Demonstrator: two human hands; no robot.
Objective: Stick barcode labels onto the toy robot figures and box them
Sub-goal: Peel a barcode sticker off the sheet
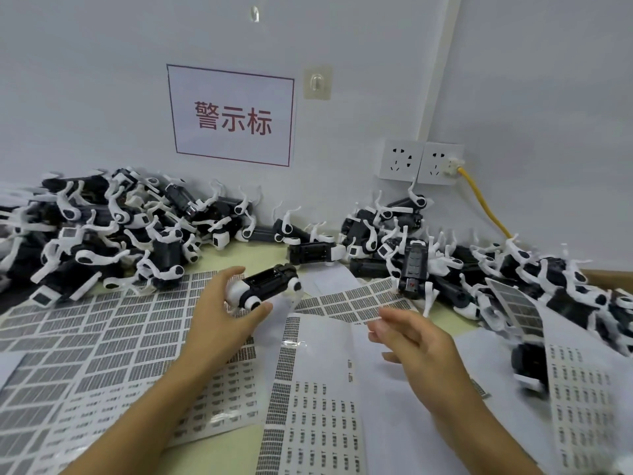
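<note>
Left hand [228,305]: fingers clamped on a toy [265,289], flat side up.
Right hand [409,332]: fingers loosely apart, empty; should peel one label off a sheet [356,301].

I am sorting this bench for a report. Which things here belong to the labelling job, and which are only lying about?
Belong to the job:
- toy robot figure held by the left hand
- right hand
- barcode label sheets
- piles of figures

Only lying about:
- wall sign
- wall sockets
- yellow cable
- wall hook

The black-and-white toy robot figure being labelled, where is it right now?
The black-and-white toy robot figure is centre of the head view, gripped in the left hand above the grey barcode label sheets.
</note>
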